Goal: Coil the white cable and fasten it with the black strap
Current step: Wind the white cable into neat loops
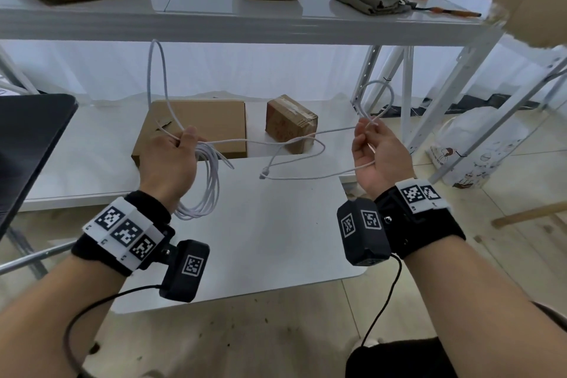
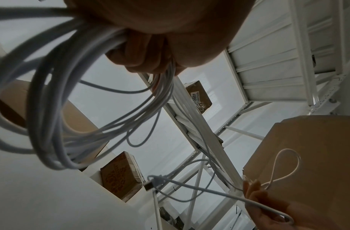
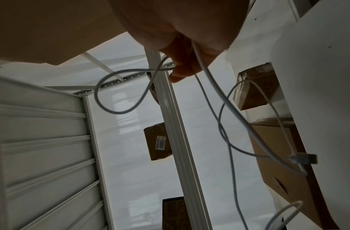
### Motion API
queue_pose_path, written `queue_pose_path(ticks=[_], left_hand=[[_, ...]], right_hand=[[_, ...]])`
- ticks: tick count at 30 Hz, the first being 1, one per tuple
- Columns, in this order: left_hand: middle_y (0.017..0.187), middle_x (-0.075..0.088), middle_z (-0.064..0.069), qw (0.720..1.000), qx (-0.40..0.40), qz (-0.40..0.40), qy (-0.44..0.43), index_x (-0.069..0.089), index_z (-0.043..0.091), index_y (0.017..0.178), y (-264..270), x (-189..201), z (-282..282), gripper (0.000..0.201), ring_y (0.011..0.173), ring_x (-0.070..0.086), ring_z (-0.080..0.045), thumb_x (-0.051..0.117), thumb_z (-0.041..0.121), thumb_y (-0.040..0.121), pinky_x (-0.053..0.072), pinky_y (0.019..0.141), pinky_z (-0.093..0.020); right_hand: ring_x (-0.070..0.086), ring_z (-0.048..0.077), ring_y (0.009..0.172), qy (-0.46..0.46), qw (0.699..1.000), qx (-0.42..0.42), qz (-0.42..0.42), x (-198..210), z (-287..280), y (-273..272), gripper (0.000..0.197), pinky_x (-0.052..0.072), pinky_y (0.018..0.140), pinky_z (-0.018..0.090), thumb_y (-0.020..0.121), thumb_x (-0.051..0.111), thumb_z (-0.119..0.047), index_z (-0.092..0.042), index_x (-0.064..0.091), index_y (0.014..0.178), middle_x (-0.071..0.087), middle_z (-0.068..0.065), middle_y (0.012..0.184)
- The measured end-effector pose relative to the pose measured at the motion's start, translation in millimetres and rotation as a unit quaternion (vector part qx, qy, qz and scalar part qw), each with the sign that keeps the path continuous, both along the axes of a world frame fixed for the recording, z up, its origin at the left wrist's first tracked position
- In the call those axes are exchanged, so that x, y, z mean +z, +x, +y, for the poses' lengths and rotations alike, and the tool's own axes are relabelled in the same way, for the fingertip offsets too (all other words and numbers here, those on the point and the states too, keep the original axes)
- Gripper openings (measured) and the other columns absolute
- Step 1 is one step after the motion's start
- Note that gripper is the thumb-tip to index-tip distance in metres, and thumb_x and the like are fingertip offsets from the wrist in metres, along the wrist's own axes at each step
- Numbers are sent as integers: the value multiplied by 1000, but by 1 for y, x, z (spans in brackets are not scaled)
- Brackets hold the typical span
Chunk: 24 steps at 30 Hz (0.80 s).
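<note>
The left hand (image 1: 167, 159) is curled round a bundle of finished loops of the white cable (image 1: 205, 190), which hang below the fist, with one tall loop standing up above it. The right hand (image 1: 379, 152) pinches a small loop near the free tail, and the plug end (image 1: 264, 174) dangles between the two hands, above the tabletop (image 1: 260, 239).

To finish the coil well, I would judge that the right hand should feed each new turn into the left at the same size as those hanging there, letting the cable roll between the fingers so no twist builds up — the slack crossing in the middle already looks ready to kink. The tall loop wants pulling down to match.

No black strap shows in any view.

The white tabletop lies low and near; beyond it stand white metal shelves (image 1: 245, 21) carrying cardboard boxes (image 1: 196, 129) — the floor is tiled.
</note>
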<state>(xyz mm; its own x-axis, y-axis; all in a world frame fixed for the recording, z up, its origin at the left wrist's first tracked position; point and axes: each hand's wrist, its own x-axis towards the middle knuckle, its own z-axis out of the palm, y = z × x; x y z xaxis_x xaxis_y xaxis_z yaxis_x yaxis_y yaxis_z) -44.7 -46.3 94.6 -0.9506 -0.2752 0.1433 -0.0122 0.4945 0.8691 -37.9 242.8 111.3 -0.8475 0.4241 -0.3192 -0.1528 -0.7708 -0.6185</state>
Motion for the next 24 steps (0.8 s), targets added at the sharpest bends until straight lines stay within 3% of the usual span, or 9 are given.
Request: queue_pose_path(ticks=[3, 7, 9, 10, 12, 15, 20, 24], left_hand=[[89, 71, -29, 1000, 3, 9, 11, 79, 11, 91, 2, 3, 1, 45, 88, 68, -42, 46, 38, 104, 54, 86, -52], [89, 72, -23, 999, 12, 34, 26, 78, 16, 92, 3, 8, 3, 40, 88, 67, -36, 46, 37, 104, 54, 84, -48], [82, 69, -26, 998, 2, 55, 30, 78, 15, 94, 5, 10, 5, 42, 77, 64, -35, 45, 38, 105, 53, 74, -43], [72, 65, -24, 997, -3, 65, 30, 78, 13, 95, 6, 11, 6, 43, 64, 60, -28, 45, 38, 105, 49, 66, -38], [52, 54, -2, 996, -12, 77, 30, 78, 12, 96, 8, 13, 9, 43, 46, 47, -8, 45, 37, 106, 38, 55, -26], [39, 49, 16, 996, -23, 81, 23, 78, 11, 96, 10, 12, 13, 41, 42, 45, 1, 46, 33, 106, 29, 48, -12], [39, 50, 21, 995, -21, 91, 34, 78, 8, 99, 11, 14, 12, 41, 43, 46, 3, 46, 32, 106, 30, 49, -12], [37, 43, 17, 992, -33, 109, 57, 78, 10, 98, 15, 18, 15, 40, 40, 40, -4, 45, 32, 107, 27, 47, -15]], right_hand=[[67, 14, 60, 36, 998, 6, -42, -4, 0, -1, 16, 51, 52, 16, 93, 56, 11, -2, 64, 96, 68, 12, 76], [66, 18, 67, 48, 995, 25, -88, -9, -1, -2, 8, 57, 58, 18, 91, 59, 10, 5, 62, 86, 65, 16, 79], [68, 24, 75, 51, 993, 20, -109, -10, 0, -3, 5, 61, 66, 24, 89, 62, 12, 7, 62, 87, 66, 20, 83], [68, 26, 78, 52, 991, 23, -118, -12, 0, -3, 6, 62, 67, 25, 87, 64, 13, 7, 62, 88, 66, 21, 85], [67, 27, 79, 50, 990, 36, -125, -16, -2, -4, 10, 61, 62, 25, 84, 65, 15, 7, 61, 88, 64, 21, 88], [66, 23, 73, 48, 987, 67, -140, -20, -4, -4, 12, 58, 57, 23, 82, 69, 13, 5, 61, 85, 64, 19, 85], [58, 12, 54, 155, 965, 99, -184, -23, -6, -4, 16, 49, 48, 20, 83, 79, -11, -5, 66, 78, 66, 6, 64], [58, 17, 63, 286, 933, 131, -176, -25, -11, -2, 9, 51, 55, 21, 84, 71, 6, 1, 68, 91, 66, 14, 78]])
